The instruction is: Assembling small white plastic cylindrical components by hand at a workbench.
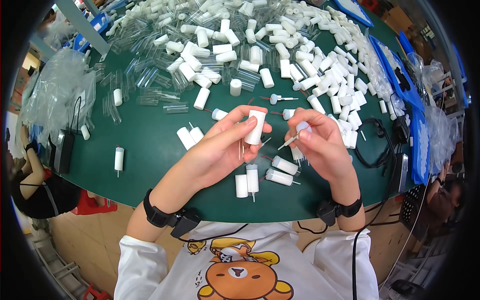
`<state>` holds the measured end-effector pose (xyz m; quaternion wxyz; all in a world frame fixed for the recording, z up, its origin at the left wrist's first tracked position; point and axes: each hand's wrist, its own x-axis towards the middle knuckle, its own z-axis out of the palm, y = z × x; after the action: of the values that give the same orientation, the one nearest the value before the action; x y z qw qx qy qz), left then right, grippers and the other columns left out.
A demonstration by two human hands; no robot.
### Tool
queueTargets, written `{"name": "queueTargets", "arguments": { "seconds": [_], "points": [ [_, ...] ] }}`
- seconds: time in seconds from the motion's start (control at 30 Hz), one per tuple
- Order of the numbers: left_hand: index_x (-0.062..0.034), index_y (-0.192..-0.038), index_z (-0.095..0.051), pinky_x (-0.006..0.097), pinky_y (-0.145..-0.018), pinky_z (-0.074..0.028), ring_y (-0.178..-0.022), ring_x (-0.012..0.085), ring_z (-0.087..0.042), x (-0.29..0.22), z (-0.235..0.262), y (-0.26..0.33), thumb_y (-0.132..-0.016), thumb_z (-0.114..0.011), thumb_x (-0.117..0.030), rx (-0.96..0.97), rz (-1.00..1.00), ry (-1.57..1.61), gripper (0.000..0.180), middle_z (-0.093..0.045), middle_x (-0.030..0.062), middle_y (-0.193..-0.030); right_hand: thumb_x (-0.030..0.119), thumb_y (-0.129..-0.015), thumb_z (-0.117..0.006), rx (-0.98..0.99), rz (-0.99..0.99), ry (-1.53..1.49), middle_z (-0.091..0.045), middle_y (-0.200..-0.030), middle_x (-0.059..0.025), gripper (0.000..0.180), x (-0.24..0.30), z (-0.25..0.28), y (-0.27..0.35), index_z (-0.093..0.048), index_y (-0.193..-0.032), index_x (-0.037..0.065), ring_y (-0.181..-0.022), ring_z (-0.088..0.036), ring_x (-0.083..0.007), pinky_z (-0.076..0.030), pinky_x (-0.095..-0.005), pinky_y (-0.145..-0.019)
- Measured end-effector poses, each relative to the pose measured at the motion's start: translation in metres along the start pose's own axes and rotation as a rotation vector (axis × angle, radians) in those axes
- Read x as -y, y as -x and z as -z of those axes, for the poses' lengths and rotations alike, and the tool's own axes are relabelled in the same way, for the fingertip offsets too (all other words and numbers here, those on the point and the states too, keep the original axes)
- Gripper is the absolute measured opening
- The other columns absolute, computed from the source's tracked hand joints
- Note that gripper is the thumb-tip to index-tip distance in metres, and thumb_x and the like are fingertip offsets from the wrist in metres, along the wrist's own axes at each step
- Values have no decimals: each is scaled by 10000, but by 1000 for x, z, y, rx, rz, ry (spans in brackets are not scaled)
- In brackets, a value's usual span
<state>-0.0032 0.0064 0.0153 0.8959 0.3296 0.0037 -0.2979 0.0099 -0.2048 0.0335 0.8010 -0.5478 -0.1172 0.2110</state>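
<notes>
My left hand [212,150] is closed round a white plastic cylinder [255,131], held upright between thumb and fingers, with thin pale pins showing below it. To its right, my right hand [325,147] pinches a small part with a pale round cap [303,127] and a thin stem. The two held pieces are apart. Below my hands lie several white cylinders, some with grey caps, red wires and stems, such as one capped cylinder [252,179]. A loose capped stem [276,99] with a red wire rests just beyond my fingers.
A large heap of white cylinders [320,80] and clear tubes [145,77] covers the far side of the green table [165,155]. Blue trays [421,145] and a black cable [367,150] are on the right. Plastic bags [60,90] lie at left. Other people sit at both sides.
</notes>
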Motion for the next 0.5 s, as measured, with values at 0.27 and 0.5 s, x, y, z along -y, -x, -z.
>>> {"name": "queueTargets", "arguments": {
  "seconds": [0.27,0.5],
  "points": [
    [-84,-1201,-452,210,-641,-421,-720,70,-524,4,6,-4,-935,-516,-256,34,5,-15,323,-557,19,-895,10,-828,-613,53,-22,47,-548,-976,-30,305,4,-5,6,-549,-1125,-15,-829,-508,-71,-438,-222,-736],
    [-48,-1173,-457,233,-696,-461,-788,94,-576,10,8,-3,-952,-475,-267,114,79,69,313,-582,37,-937,-54,-858,-530,126,131,225,-521,-989,-64,207,-6,-9,2,-602,-1052,-42,-916,-503,-118,-420,-241,-807]
  ]
}}
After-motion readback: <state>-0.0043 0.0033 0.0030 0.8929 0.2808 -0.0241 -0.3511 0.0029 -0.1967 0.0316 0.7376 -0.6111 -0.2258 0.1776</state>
